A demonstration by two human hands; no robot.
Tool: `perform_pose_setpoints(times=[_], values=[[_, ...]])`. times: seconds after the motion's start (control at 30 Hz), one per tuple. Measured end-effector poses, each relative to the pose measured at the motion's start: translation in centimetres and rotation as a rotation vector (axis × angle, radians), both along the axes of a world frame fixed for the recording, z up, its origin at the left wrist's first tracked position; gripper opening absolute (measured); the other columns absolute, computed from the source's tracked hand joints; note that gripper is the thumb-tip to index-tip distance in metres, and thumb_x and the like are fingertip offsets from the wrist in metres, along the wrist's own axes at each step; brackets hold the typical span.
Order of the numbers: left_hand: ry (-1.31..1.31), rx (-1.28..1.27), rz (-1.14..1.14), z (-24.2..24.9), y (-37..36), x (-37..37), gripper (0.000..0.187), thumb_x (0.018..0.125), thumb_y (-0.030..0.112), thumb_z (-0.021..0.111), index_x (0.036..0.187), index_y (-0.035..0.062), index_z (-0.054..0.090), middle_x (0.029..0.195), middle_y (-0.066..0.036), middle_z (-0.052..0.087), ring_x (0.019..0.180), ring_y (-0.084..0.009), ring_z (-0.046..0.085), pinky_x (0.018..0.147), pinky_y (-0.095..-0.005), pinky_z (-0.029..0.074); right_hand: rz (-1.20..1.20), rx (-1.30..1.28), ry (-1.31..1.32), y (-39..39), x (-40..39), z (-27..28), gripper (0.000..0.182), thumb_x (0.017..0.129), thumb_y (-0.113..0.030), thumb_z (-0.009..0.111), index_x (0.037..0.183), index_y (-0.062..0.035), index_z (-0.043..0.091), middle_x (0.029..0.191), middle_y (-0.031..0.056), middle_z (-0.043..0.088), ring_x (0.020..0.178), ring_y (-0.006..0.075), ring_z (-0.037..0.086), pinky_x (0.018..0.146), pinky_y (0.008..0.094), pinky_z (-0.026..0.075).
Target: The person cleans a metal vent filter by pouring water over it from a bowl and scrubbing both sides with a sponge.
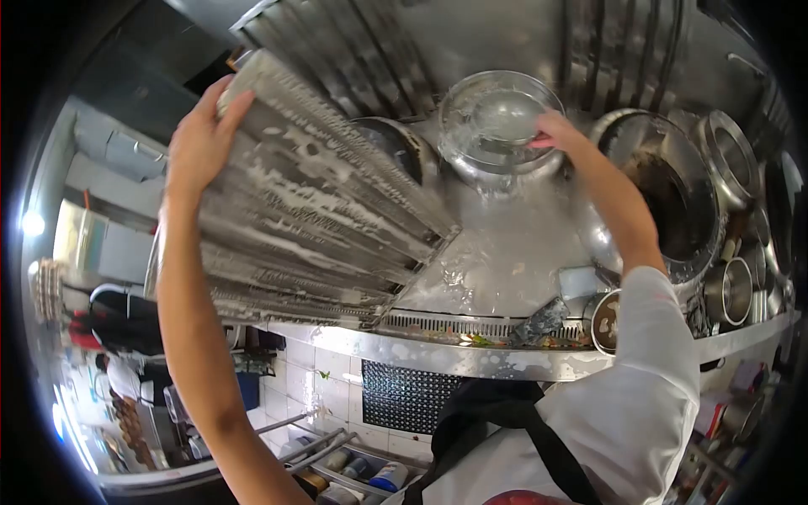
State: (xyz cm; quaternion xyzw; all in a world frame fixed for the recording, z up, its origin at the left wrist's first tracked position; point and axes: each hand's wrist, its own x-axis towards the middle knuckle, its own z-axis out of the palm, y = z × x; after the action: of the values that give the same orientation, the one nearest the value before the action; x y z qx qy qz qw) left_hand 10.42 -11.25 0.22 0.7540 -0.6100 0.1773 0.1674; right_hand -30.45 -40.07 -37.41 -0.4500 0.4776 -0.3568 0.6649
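My left hand [202, 139] is closed on the upper corner of a metal hood filter [311, 202], a ridged panel streaked with suds. The filter stands tilted, its lower edge against the wet steel counter [505, 244]. My right hand [557, 133] is closed on the rim of a round metal bowl [503, 116]. That bowl is over the mouth of a wide metal pot [480, 160], amid splashing water. Water also streams over the pot's near side onto the counter.
A large dark-stained pot [703, 240] and several steel pans stand at right. Another ridged panel [353, 50] leans at the back. A grated drain [446, 325] with food scraps runs along the counter's front edge. A cup [606, 324] stands beside a grey scouring pad [543, 320].
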Motion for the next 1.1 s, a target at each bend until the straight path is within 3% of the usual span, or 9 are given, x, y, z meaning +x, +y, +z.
perform_pose_setpoints(times=[0.43,0.5,0.57,0.67,0.73,0.83,0.87,0.93,1.1], values=[[-0.154,0.057,-0.083,-0.2,0.7,1.2,0.054,0.101,0.055,0.038,0.152,0.0359,0.035,0.134,-0.014,0.060,0.127,-0.0351,0.054,0.105,-0.0474,0.042,0.442,-0.062,0.646,19.8,0.9,34.7,0.018,0.090,-0.013,0.048,0.085,0.0013,0.058,0.065,0.0144,0.062,0.044,0.0179,0.061,0.041,0.0294,0.054],[-0.216,0.056,-0.105,-0.1,0.3,0.9,0.053,0.102,0.052,0.039,0.153,0.0389,0.032,0.133,-0.014,0.059,0.126,-0.0352,0.055,0.105,-0.0481,0.043,0.433,-0.042,0.744,23.3,5.1,38.5,0.018,0.091,-0.016,0.052,0.083,-0.0020,0.060,0.070,0.0145,0.066,0.049,0.0160,0.064,0.045,0.0302,0.057],[-0.288,-0.020,-0.162,-0.7,-0.1,1.3,0.051,0.103,0.047,0.041,0.153,0.0411,0.030,0.129,-0.015,0.059,0.124,-0.0355,0.056,0.104,-0.0497,0.043,1.429,-0.516,0.715,16.0,6.7,37.7,0.043,0.094,-0.022,0.062,0.130,0.0016,0.057,0.116,0.0196,0.069,0.100,0.0288,0.067,0.081,0.0437,0.054],[-0.157,-0.028,-0.266,-1.0,1.9,3.9,0.051,0.102,0.047,0.043,0.150,0.0295,0.039,0.129,-0.017,0.061,0.125,-0.0358,0.055,0.102,-0.0474,0.045,0.973,-0.153,0.643,19.0,10.2,41.8,0.039,0.097,-0.021,0.056,0.128,0.0037,0.060,0.119,0.0209,0.069,0.096,0.0269,0.069,0.077,0.0378,0.057],[-0.367,-0.094,-0.497,0.2,5.6,5.0,0.060,0.100,0.053,0.045,0.143,0.0103,0.049,0.129,-0.020,0.062,0.123,-0.0367,0.056,0.101,-0.0447,0.045,1.470,-1.604,1.032,22.4,8.8,44.1,0.035,0.099,-0.018,0.051,0.122,0.0061,0.062,0.116,0.0219,0.069,0.092,0.0223,0.069,0.074,0.0294,0.059],[-0.225,0.051,-0.135,0.4,12.8,7.4,0.065,0.098,0.055,0.047,0.141,0.0059,0.048,0.130,-0.021,0.061,0.121,-0.0367,0.058,0.100,-0.0450,0.046,1.307,-1.858,0.954,16.8,6.6,43.3,0.039,0.097,-0.020,0.052,0.122,0.0078,0.062,0.112,0.0245,0.069,0.083,0.0217,0.071,0.066,0.0275,0.060],[-0.173,0.077,-0.130,0.4,15.1,8.7,0.064,0.098,0.054,0.049,0.140,0.0052,0.050,0.128,-0.022,0.062,0.119,-0.0378,0.059,0.098,-0.0449,0.047,1.315,-1.860,0.942,19.0,6.4,43.4,0.039,0.097,-0.020,0.052,0.122,0.0078,0.062,0.112,0.0245,0.069,0.083,0.0217,0.071,0.066,0.0275,0.060],[-0.076,0.123,-0.106,1.0,18.5,11.7,0.063,0.097,0.053,0.052,0.136,0.0037,0.053,0.123,-0.024,0.064,0.116,-0.0395,0.060,0.096,-0.0448,0.047,0.326,-0.455,0.724,25.5,4.9,45.0,0.036,0.095,-0.015,0.050,0.118,0.0101,0.061,0.109,0.0286,0.068,0.076,0.0247,0.072,0.061,0.0318,0.061],[0.111,0.170,-0.051,1.7,22.7,13.1,0.060,0.097,0.052,0.054,0.130,0.0013,0.058,0.117,-0.025,0.067,0.114,-0.0410,0.061,0.096,-0.0440,0.047,0.272,-0.351,0.936,27.9,2.6,47.0,0.035,0.094,-0.010,0.043,0.116,0.0138,0.057,0.113,0.0324,0.065,0.073,0.0265,0.073,0.062,0.0321,0.062]])
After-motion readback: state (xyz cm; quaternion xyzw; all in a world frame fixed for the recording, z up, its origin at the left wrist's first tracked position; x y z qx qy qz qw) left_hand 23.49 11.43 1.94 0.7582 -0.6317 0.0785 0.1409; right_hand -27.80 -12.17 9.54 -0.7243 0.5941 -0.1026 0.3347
